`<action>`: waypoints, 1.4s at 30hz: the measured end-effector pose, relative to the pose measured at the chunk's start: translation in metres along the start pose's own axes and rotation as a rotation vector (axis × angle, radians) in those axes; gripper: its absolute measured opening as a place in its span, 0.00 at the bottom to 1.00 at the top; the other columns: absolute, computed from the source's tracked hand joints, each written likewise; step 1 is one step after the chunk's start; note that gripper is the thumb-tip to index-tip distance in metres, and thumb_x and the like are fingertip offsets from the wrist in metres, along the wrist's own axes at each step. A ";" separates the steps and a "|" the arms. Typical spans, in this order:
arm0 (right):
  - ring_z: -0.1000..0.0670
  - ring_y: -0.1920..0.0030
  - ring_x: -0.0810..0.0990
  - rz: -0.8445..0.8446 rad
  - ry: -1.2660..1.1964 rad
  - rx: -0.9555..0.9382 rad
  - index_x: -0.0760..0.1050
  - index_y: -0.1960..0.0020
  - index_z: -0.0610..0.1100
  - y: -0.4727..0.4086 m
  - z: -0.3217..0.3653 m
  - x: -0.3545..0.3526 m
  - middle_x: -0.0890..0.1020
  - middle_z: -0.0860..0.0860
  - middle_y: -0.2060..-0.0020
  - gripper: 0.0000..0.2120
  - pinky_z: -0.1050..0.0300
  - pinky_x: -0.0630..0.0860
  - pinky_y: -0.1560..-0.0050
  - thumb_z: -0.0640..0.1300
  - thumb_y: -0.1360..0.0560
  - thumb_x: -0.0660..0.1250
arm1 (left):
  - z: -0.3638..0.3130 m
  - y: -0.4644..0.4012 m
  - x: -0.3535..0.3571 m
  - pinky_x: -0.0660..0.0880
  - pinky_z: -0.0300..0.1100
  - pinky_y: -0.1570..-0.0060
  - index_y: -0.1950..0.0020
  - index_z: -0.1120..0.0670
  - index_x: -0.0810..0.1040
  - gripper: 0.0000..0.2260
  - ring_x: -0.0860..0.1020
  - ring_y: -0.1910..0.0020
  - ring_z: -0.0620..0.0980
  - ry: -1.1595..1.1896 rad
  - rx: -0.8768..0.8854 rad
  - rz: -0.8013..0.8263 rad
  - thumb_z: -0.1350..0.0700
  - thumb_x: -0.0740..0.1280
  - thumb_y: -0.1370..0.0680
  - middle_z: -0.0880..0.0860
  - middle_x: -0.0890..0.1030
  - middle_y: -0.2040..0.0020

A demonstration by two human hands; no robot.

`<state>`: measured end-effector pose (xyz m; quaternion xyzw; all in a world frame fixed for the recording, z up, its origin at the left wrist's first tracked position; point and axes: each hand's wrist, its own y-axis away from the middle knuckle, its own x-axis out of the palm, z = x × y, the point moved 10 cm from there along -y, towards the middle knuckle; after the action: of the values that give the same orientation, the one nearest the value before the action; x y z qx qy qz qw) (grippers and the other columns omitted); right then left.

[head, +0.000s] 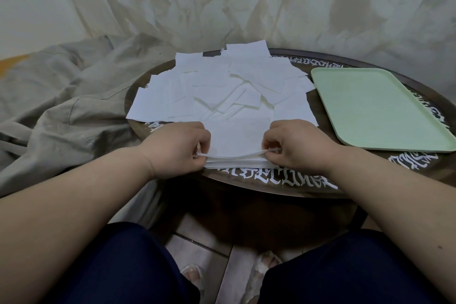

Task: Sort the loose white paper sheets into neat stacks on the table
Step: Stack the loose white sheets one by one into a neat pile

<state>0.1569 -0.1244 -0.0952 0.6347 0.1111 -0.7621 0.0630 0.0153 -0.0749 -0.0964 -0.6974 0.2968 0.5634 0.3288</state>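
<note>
A neat stack of white paper sheets (237,140) lies at the near edge of the round dark table (271,184). My left hand (176,149) pinches the near left corner of the top sheet and my right hand (294,147) pinches the near right corner; the sheet's front edge is lifted slightly off the stack between them. Behind the stack, a loose heap of white paper sheets (222,86) spreads in disorder over the middle and far side of the table.
A pale green tray (375,108) with nothing in it lies on the table's right side. White lettering runs around the table's rim. A crumpled beige cloth (61,101) lies to the left, a draped sheet hangs behind, and my knees are below the table.
</note>
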 end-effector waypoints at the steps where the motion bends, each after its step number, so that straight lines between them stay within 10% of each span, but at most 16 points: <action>1: 0.51 0.58 0.74 0.011 -0.001 0.000 0.79 0.53 0.49 0.000 0.000 0.002 0.74 0.55 0.59 0.06 0.58 0.70 0.57 0.47 0.26 0.64 | 0.002 0.000 0.002 0.71 0.42 0.59 0.62 0.45 0.71 0.08 0.74 0.61 0.46 -0.001 -0.008 0.014 0.55 0.69 0.31 0.42 0.71 0.61; 22: 0.54 0.63 0.73 0.103 -0.120 0.076 0.68 0.66 0.51 0.002 -0.005 0.009 0.74 0.55 0.67 0.14 0.60 0.69 0.63 0.51 0.30 0.72 | 0.016 -0.001 0.005 0.65 0.29 0.63 0.68 0.46 0.67 0.18 0.74 0.61 0.44 0.058 -0.143 0.066 0.45 0.76 0.32 0.44 0.72 0.62; 31: 0.51 0.59 0.75 0.112 -0.089 0.084 0.72 0.62 0.49 0.002 -0.010 0.013 0.75 0.54 0.63 0.09 0.56 0.72 0.58 0.48 0.29 0.71 | 0.012 -0.001 0.008 0.69 0.40 0.59 0.68 0.47 0.69 0.16 0.73 0.61 0.46 0.094 -0.149 0.087 0.45 0.76 0.33 0.45 0.74 0.65; 42: 0.52 0.57 0.73 0.123 -0.157 0.193 0.70 0.41 0.54 0.002 -0.022 0.019 0.65 0.56 0.45 0.27 0.60 0.68 0.54 0.56 0.35 0.76 | 0.019 -0.003 0.017 0.71 0.42 0.42 0.38 0.43 0.72 0.29 0.73 0.51 0.45 0.099 -0.199 0.119 0.40 0.76 0.35 0.45 0.66 0.33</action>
<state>0.1747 -0.1199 -0.1175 0.5820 -0.0071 -0.8112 0.0565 0.0099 -0.0585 -0.1153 -0.7347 0.2960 0.5735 0.2092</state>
